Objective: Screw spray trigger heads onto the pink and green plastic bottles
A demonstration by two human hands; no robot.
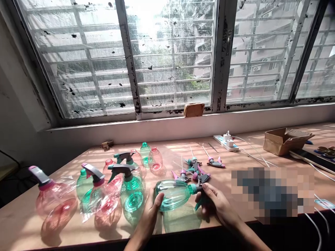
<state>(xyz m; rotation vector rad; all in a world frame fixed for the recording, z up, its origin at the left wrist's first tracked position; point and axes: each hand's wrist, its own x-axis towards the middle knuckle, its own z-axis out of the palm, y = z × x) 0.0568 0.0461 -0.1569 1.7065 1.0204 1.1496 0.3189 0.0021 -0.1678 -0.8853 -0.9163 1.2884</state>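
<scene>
A clear green spray bottle (pixel 174 196) lies on its side in the air above the table's near edge, its neck pointing right. My left hand (pixel 153 209) is wrapped round its base. At the neck, my right hand (pixel 216 200) grips the grey spray head with a green trigger (pixel 200 203), partly hidden by the fingers. Just behind, several loose spray heads (pixel 193 169) with thin tubes lie in a heap. To the left stand a green bottle with a spray head (pixel 131 191), a pink one (pixel 101 198) and another pink one (pixel 53 195).
Open-necked bottles, one green (pixel 145 151) and one pink (pixel 156 158), stand farther back. A white power strip (pixel 226 143) trails cables rightward near a cardboard box (pixel 280 141). A pixelated patch (pixel 272 195) hides something at right. Barred windows rise behind the table (pixel 86 228).
</scene>
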